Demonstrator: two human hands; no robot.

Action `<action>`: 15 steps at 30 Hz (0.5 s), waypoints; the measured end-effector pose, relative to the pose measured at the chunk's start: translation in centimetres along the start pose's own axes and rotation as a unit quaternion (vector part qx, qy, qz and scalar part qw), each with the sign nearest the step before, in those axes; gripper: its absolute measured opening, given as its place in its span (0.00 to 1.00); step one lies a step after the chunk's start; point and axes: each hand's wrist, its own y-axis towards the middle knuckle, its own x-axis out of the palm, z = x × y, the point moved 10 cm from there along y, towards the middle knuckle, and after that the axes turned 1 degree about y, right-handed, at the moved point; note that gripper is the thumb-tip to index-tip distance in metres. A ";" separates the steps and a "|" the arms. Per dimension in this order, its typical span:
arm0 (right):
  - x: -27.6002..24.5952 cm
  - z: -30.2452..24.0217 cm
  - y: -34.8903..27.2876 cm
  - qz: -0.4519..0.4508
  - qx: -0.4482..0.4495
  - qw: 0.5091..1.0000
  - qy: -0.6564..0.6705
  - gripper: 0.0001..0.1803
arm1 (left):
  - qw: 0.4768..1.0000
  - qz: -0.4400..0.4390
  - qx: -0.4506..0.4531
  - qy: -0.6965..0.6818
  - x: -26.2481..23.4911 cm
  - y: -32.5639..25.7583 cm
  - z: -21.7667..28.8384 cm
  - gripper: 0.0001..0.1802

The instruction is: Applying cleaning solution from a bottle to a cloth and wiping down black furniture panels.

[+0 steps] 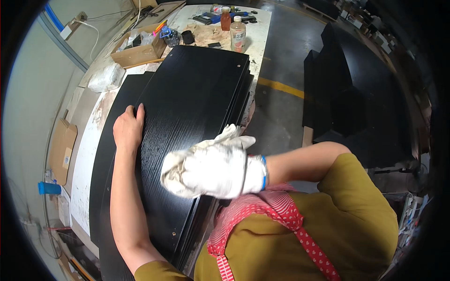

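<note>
Top panel (197, 107) sits on the stack on the bench. Left hand (127, 127) flat on its left edge, gripping nothing; gloved right hand (211, 169) presses a rag flat mid-panel. Risk: panel skews off the stack, trapped grit scratches the finish.

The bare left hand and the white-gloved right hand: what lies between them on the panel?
Only bare black wood-grain panel lies between the left hand and gloved right hand, in the head view.

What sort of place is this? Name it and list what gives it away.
Probably a furniture workshop or small factory. A stack of black wood-grain panels lies on a paint-stained workbench, the bare left hand steadying the top one while the gloved right hand rests on it. More black panels stand on a concrete floor with a yellow line.
</note>
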 end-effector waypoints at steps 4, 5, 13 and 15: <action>-3.6 6.8 1.6 0.115 -0.080 0.989 0.045 0.10 | 1.000 -0.021 0.001 0.009 0.3 0.4 0.3 0.30; -3.5 13.0 1.4 0.042 0.054 0.997 0.042 0.10 | 1.000 -0.024 -0.006 0.008 0.4 0.3 0.4 0.30; 2.5 -5.6 0.5 0.081 -0.071 0.987 0.118 0.13 | 1.000 -0.018 -0.009 0.000 0.1 0.4 0.3 0.31; 2.0 -2.4 0.4 -0.037 -0.040 0.991 -0.123 0.14 | 0.999 -0.044 -0.019 0.011 1.0 0.5 -0.6 0.31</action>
